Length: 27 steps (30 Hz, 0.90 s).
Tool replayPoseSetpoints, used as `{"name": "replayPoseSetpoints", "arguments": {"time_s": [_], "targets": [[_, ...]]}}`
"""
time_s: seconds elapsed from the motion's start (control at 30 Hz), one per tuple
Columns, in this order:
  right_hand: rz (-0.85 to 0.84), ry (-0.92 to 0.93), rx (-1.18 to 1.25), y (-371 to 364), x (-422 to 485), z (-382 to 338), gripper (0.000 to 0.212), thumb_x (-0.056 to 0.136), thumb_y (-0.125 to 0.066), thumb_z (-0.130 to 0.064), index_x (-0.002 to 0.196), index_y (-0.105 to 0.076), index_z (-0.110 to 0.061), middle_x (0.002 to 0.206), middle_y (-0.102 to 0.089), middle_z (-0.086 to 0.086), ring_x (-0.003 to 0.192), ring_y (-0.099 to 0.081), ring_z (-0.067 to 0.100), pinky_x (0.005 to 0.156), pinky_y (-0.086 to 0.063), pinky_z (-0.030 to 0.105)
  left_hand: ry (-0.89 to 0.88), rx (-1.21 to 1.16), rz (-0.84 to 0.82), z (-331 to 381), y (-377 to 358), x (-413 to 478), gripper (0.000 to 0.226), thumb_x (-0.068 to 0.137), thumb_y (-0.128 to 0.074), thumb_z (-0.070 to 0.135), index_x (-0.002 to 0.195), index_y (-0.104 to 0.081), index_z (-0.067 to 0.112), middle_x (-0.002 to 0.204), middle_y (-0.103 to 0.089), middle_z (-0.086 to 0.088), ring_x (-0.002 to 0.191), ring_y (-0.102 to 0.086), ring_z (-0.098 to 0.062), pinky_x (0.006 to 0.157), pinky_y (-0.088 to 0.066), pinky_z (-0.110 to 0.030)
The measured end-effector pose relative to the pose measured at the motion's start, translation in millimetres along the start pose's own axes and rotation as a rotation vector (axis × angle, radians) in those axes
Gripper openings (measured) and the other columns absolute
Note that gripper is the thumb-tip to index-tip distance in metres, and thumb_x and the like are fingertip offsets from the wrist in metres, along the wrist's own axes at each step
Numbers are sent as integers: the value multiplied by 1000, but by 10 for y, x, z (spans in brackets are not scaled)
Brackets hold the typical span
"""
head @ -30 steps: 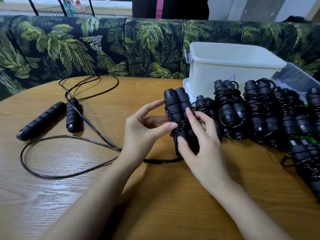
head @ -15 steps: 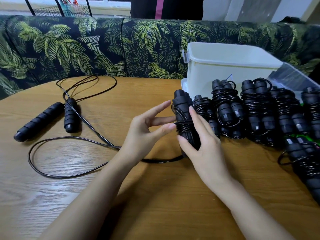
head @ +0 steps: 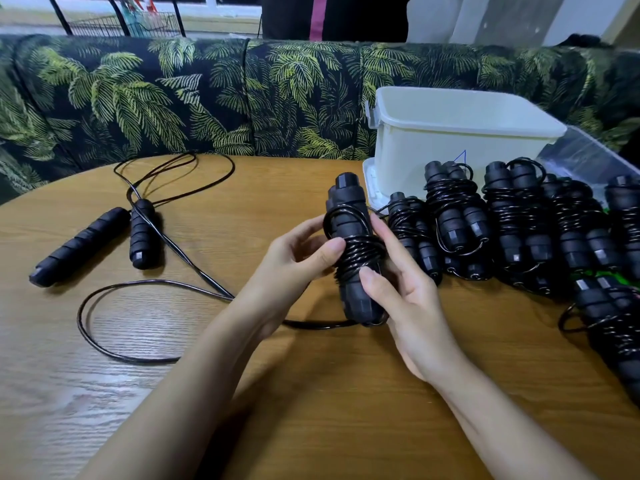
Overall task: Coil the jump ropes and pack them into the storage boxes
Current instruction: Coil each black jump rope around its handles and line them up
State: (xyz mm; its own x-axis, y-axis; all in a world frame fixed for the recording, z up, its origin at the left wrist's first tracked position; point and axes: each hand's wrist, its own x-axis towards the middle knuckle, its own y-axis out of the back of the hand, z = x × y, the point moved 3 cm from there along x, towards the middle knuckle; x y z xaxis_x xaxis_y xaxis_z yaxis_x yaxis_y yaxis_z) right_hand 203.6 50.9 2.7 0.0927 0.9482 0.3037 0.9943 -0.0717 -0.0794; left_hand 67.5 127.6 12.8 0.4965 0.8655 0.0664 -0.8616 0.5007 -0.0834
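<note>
Left hand (head: 294, 258) and right hand (head: 405, 299) are both curled round a black jump rope bundle (head: 349, 216), two handles bound together by glossy cord, which is held nearly upright over the round wooden surface (head: 311, 410). The left thumb is pressed against the coils from 9 o'clock. The right thumb is laid on the lower wraps, and the right fingers are wrapped round the 3 o'clock side. A length of unwound cord (head: 311, 325) is trailed from the bundle's foot toward 9 o'clock. At 1 o'clock of the bundle a white plastic storage box (head: 450, 150) is set, and a row of coiled black ropes (head: 512, 216) is laid before it, toward 3 o'clock. Well apart at 9 o'clock, a loose black jump rope (head: 79, 245) is spread uncoiled. A palm-print sofa (head: 138, 98) is seen at 12 o'clock.
</note>
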Motion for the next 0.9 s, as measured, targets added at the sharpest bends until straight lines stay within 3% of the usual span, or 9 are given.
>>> {"name": "replayPoseSetpoints", "arguments": {"time_s": [0.07, 0.13, 0.23, 0.33, 0.43, 0.5, 0.6, 0.8, 0.9], "targets": [[-9, -6, 3, 5, -1, 15, 56, 94, -62, -24, 145, -43, -36, 150, -47, -5, 143, -38, 14, 118, -29, 48, -13, 0, -28, 31, -40, -27, 48, 86, -62, 29, 131, -56, 17, 115, -73, 1, 110, -66, -10, 93, -52, -25], [23, 34, -70, 24, -1, 5, 53, 94, -60, -29, 144, -45, -35, 152, -44, -5, 144, -35, 13, 119, -28, 48, -27, 4, 16, 25, -39, -23, 49, 86, -65, 31, 132, -56, 17, 115, -72, -6, 110, -66, -14, 91, -52, -26], [64, 92, -245, 25, -5, -16, 52, 97, -55, -20, 146, -42, -28, 149, -43, -11, 141, -35, 4, 118, -30, 31, -68, 17, 114, -11, -12, -10, 56, 79, -78, 37, 129, -55, 23, 113, -71, -10, 108, -66, -18, 89, -53, -29], [45, 125, -398, -14, -26, -7, 67, 92, -64, -18, 151, -33, -30, 142, -46, -13, 134, -42, -1, 107, -34, 13, -98, 33, 179, 2, -24, -26, 61, 68, -82, 33, 122, -54, 23, 104, -73, -5, 92, -69, -16, 77, -56, -27], [41, 112, -433, -8, -12, 18, 74, 91, -68, -12, 149, -30, -36, 136, -50, -18, 128, -45, -6, 101, -32, 6, -106, 81, 203, 9, -21, -43, 64, 61, -85, 40, 116, -55, 26, 101, -72, 0, 88, -70, -20, 75, -59, -33], [26, 89, -381, 12, 6, 20, 71, 92, -66, -15, 148, -29, -38, 132, -49, -31, 128, -44, -9, 101, -32, 7, -109, 96, 203, 15, 6, -36, 63, 61, -84, 43, 115, -56, 25, 100, -73, 1, 87, -70, -23, 75, -58, -35], [12, 50, -306, 58, 12, 10, 68, 90, -61, -26, 148, -28, -38, 130, -45, -46, 133, -38, -12, 106, -31, 9, -116, 99, 175, 47, 29, -31, 55, 71, -85, 32, 118, -58, 20, 95, -74, 2, 84, -70, -19, 76, -56, -33], [-24, -30, -159, 122, 23, 17, 67, 89, -62, -28, 149, -33, -35, 151, -41, -20, 141, -33, -4, 116, -29, 22, -137, 80, 180, 91, 68, -30, 51, 69, -78, 30, 114, -60, 14, 74, -68, 4, 74, -68, -12, 75, -54, -26], [-33, -50, -140, 137, 36, 36, 66, 90, -63, -35, 148, -33, -39, 154, -39, -17, 142, -32, -2, 120, -28, 32, -130, 74, 155, 81, 85, -21, 50, 71, -78, 28, 115, -60, 14, 78, -68, 1, 75, -67, -12, 77, -54, -28]]}}
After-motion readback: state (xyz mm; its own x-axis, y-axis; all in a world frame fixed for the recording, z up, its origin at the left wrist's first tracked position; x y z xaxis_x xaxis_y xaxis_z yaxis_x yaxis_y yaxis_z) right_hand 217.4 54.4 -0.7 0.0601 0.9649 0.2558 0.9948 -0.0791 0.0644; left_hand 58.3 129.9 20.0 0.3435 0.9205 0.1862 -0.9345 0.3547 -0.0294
